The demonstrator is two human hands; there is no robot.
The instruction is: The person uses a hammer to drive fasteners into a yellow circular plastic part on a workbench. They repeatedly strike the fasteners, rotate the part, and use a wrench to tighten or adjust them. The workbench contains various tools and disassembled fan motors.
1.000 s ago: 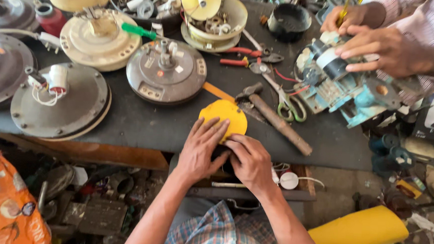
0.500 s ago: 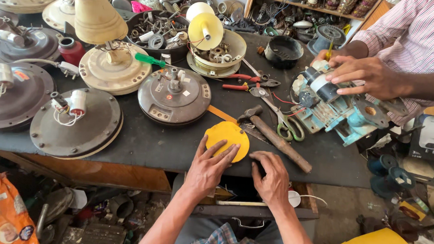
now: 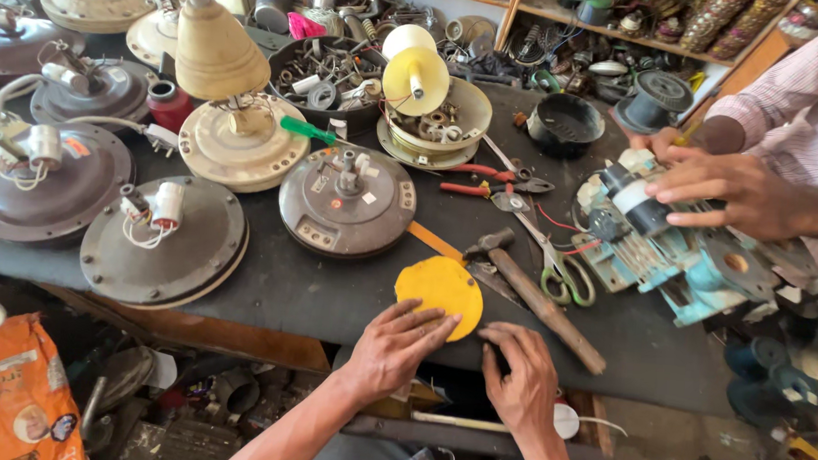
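- Left hand (image 3: 394, 346) flat at near table (image 3: 312, 290) edge, fingers spread, tips touching yellow disc (image 3: 439, 292); nothing gripped.
- Right hand (image 3: 520, 380) just beside, fingers loosely together on table, empty.
- Disc lying flat, near hammer (image 3: 536, 297), right of brown fan motor (image 3: 347, 201).
- Not lifted yet; motor untouched.

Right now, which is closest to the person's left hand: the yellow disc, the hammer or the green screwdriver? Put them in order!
From the left hand:
1. Yellow disc, touching its fingertips.
2. Hammer, just right of the disc.
3. Green screwdriver, far back, on a cream fan motor.
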